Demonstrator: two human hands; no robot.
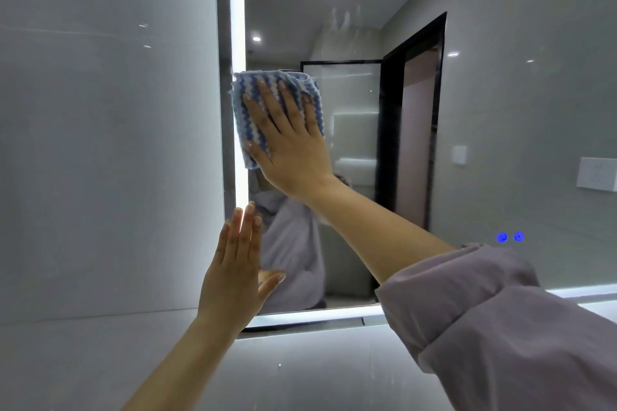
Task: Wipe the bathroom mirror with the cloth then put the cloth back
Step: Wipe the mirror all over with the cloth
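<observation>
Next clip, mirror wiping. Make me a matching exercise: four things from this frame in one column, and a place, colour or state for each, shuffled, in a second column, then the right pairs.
Things:
1. cloth
2. left hand
3. right hand
4. touch buttons

Descriptions:
A. glowing blue, lower right of the mirror
B. blue and white stripes, near the mirror's lit left edge
C. empty, flat, by the mirror's lower left corner
D. fingers spread, pressing the cloth to the glass

Pairs: 1-B, 2-C, 3-D, 4-A

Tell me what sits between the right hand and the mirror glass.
In the head view, the blue-and-white cloth lies pressed flat between the right hand and the mirror.
</observation>
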